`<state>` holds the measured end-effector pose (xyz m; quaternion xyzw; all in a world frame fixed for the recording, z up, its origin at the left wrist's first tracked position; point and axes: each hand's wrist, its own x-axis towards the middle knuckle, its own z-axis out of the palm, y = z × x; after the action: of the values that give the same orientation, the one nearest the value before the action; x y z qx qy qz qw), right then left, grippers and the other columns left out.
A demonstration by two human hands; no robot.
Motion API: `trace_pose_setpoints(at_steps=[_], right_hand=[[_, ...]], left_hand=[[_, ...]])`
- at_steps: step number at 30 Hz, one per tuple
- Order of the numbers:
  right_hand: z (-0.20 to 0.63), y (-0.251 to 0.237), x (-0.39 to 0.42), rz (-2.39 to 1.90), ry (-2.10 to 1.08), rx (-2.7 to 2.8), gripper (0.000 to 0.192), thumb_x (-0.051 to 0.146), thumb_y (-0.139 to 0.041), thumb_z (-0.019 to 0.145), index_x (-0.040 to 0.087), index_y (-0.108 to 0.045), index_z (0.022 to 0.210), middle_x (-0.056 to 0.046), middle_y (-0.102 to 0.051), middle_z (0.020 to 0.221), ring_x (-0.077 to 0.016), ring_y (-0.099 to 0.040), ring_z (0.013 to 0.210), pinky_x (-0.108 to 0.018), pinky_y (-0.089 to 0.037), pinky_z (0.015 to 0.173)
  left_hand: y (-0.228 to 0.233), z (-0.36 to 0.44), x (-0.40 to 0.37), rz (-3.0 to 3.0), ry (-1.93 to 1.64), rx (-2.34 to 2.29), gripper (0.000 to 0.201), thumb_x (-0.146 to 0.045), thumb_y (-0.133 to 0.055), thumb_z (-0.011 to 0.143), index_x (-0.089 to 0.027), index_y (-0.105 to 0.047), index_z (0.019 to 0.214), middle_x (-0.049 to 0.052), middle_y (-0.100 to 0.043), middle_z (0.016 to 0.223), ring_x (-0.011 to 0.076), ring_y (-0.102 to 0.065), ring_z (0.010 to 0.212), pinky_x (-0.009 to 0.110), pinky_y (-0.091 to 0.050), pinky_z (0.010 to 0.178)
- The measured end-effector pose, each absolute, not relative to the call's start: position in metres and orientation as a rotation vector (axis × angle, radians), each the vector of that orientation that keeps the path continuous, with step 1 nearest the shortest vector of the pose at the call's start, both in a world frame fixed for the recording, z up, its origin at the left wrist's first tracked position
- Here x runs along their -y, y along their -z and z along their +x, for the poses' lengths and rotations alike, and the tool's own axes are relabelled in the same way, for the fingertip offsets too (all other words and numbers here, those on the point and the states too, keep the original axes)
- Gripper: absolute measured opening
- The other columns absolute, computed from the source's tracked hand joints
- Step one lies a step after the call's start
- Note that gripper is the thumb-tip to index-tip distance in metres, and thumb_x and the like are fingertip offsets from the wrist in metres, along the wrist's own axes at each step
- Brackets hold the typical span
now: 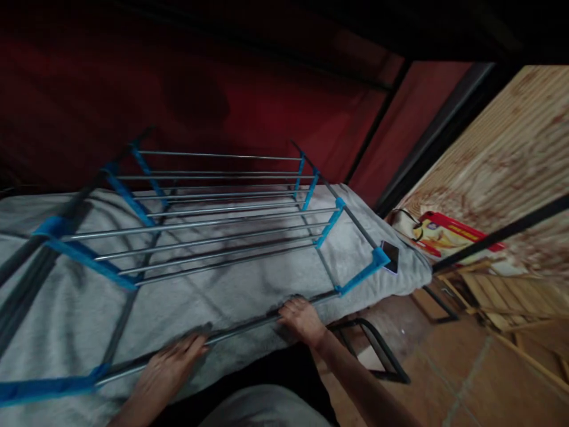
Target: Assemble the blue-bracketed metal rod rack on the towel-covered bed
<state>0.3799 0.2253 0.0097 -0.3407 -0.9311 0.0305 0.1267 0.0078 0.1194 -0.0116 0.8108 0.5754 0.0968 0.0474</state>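
A shoe rack [213,223] of grey metal tubes with blue plastic side brackets lies across a grey blanket [267,267]. Its nearest tube [244,328] runs along the front, close to my body. My left hand [171,362] is closed over this tube left of the middle, fingers pointing right. Farther along the same tube, my right hand [301,317] grips it near the right blue bracket [362,276]. The undersides of both hands and part of the fingers are hidden.
Behind the rack hangs a dark red cloth [267,107]. A phone [390,257] lies on the blanket's right edge, near a red and yellow box [457,234]. Wooden slatted pieces [511,296] and a black metal frame [377,350] stand low on the right, over a tiled floor [466,379].
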Motion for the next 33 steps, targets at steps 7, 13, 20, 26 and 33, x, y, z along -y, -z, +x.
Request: trace_pose_setpoints(at_steps=[7, 13, 20, 26, 33], right_hand=[[0.381, -0.01, -0.226, -0.955, -0.096, 2.719, 0.027, 0.046, -0.056, 0.097, 0.02, -0.063, 0.094, -0.003, -0.068, 0.09, -0.0178, -0.06, 0.086, -0.032, -0.042, 0.078], [0.383, -0.013, -0.223, -0.987, -0.092, 2.683, 0.024, 0.043, -0.057, 0.097, 0.021, -0.065, 0.104, -0.002, -0.069, 0.094, -0.0177, -0.06, 0.088, -0.033, -0.044, 0.083], [0.388, 0.007, -0.207, -0.939, -0.02, 2.486, 0.026, 0.03, -0.045, 0.102, 0.02, -0.064, 0.117, -0.007, -0.071, 0.107, -0.0216, -0.064, 0.1, -0.041, -0.045, 0.096], [0.399, 0.026, -0.221, -0.761, 0.179, 2.523, 0.034, 0.039, -0.041, 0.102, 0.021, -0.068, 0.113, -0.007, -0.075, 0.104, -0.0222, -0.069, 0.094, -0.037, -0.048, 0.088], [0.404, 0.047, -0.238, -0.612, 0.416, 2.487, 0.037, 0.04, -0.042, 0.102, 0.024, -0.076, 0.1, -0.003, -0.078, 0.091, -0.0175, -0.072, 0.077, -0.03, -0.05, 0.071]], left_hand=[[-0.009, 0.016, -0.12, 2.413, -0.245, -1.769, 0.043, -0.033, -0.03, 0.1, -0.023, -0.07, 0.113, 0.009, -0.076, 0.107, 0.0234, -0.073, 0.094, 0.033, -0.058, 0.077], [-0.002, 0.014, -0.124, 2.395, -0.358, -1.77, 0.042, -0.047, -0.036, 0.1, -0.026, -0.072, 0.108, 0.007, -0.077, 0.101, 0.0253, -0.073, 0.091, 0.037, -0.058, 0.082], [-0.015, 0.024, -0.075, 2.4, -0.707, -2.063, 0.033, -0.037, -0.042, 0.102, -0.026, -0.068, 0.119, 0.006, -0.072, 0.114, 0.0216, -0.067, 0.105, 0.036, -0.053, 0.094], [-0.013, -0.002, -0.014, 1.925, -1.037, -2.426, 0.029, -0.033, -0.041, 0.102, -0.022, -0.068, 0.101, 0.006, -0.068, 0.091, 0.0191, -0.066, 0.088, 0.031, -0.056, 0.083], [-0.035, -0.086, -0.013, 1.515, -0.974, -2.857, 0.028, -0.033, -0.039, 0.098, -0.017, -0.06, 0.109, 0.012, -0.061, 0.109, 0.0253, -0.059, 0.105, 0.042, -0.051, 0.097]])
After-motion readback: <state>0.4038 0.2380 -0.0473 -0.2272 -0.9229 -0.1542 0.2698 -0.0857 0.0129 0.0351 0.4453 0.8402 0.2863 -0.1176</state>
